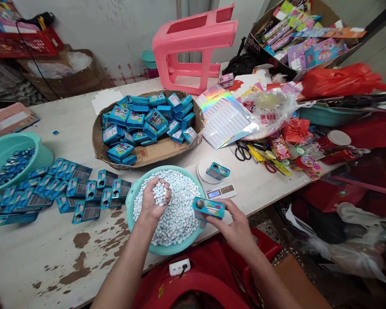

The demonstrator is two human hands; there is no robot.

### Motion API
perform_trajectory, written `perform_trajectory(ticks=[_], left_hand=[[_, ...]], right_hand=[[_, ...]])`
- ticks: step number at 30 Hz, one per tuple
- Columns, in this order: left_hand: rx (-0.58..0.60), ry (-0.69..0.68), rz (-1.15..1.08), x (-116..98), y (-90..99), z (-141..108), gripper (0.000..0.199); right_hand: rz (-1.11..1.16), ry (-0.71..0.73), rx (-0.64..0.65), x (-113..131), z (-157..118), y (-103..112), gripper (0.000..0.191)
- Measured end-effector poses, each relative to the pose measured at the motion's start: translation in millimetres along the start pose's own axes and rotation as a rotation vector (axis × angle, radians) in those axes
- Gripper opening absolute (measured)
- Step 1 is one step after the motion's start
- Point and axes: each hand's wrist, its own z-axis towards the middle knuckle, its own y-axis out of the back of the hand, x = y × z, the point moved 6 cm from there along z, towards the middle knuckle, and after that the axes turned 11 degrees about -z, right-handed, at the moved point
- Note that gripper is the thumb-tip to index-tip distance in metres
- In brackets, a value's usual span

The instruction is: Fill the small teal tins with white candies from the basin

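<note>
My left hand is curled around a handful of small white and pale blue candies, above a round turquoise basin. Loose candies of the same sort fill that basin. Over its right rim, my right hand grips a small blue candy box, tilted, with a round hole showing at its left end. Just behind, another blue box rests on a white digital scale with a lit display.
Blue boxes stand in rows on the left, beside a turquoise basin of shiny blue pieces. A cardboard tray of blue boxes lies behind. Scissors, label sheets and a pink stool are also on the table.
</note>
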Motion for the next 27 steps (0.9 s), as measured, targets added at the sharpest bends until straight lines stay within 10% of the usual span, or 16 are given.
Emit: perform_trajectory(ticks=[8, 27], left_hand=[[0.12, -0.353, 0.076, -11, -45.8, -28, 0.026], [0.017, -0.51, 0.304, -9, -38.2, -30, 0.025]], right_hand=[[-0.272, 0.293, 0.014, 60, 27, -60, 0.03], [-0.264, 0.304, -0.001, 60, 22, -57, 0.029]])
